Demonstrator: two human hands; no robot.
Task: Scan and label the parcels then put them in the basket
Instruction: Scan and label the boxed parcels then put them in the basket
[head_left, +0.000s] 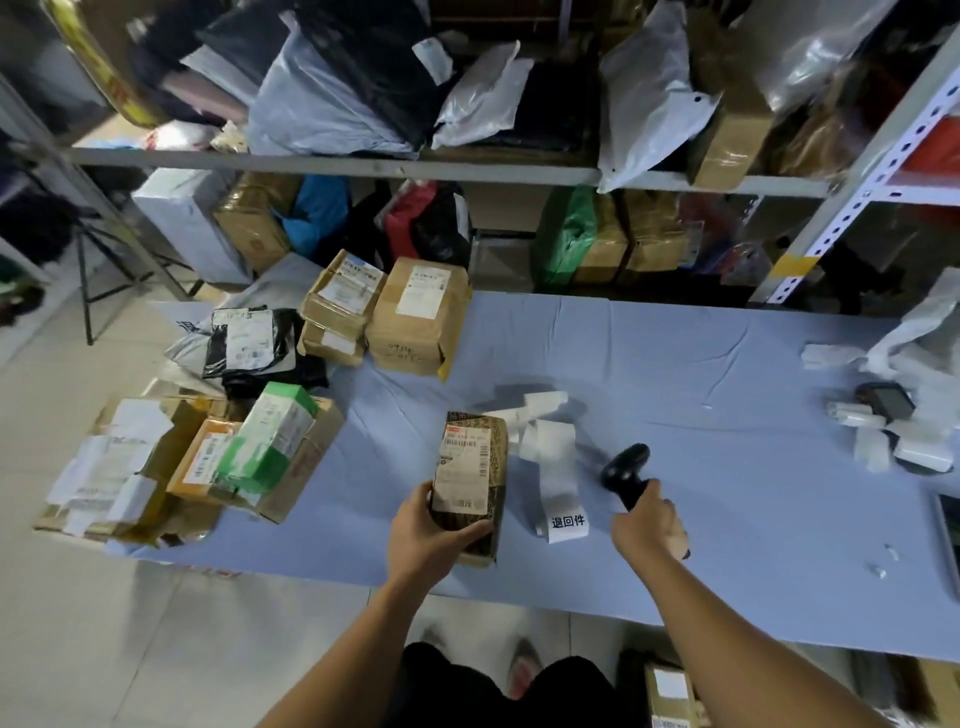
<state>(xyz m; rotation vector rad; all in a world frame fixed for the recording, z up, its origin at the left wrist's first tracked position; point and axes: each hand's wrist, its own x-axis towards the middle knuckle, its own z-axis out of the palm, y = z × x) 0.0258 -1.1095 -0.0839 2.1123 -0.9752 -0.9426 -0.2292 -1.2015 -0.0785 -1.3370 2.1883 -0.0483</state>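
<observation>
1. Firmly, the left hand (431, 540) grips the near end of a parcel (470, 467) — thumb along its left edge, fingers curled under the lower right corner.
2. That parcel is wrapped in dark patterned material, and a white shipping sticker with barcodes faces up. It is over the table (727, 364) near the front edge, its long side running away from the person. Whether its underside touches the blue cloth (675, 332) I cannot tell.
3. To the right, the right hand (649, 525) is wrapped round the handle of a black scanner (626, 467). The scanner's head points up and left towards the parcel, apart from it.
4. Between parcel and scanner lies a white label strip (556, 467), folded over at its far end — the near end carries black printed characters.
5. Farther back on the left stand brown boxes (421, 317), two stacks side by side with white stickers on top.
6. Left of them lies a black bag (249, 338). Nearer the person, a green-and-white box (270, 441) leans on a carton (306, 467) at the table's left end.
7. At the right end a dark device (888, 402) lies among white paper scraps (919, 452).
8. Behind the table a metal shelf (363, 161) is packed with bags and cartons.
</observation>
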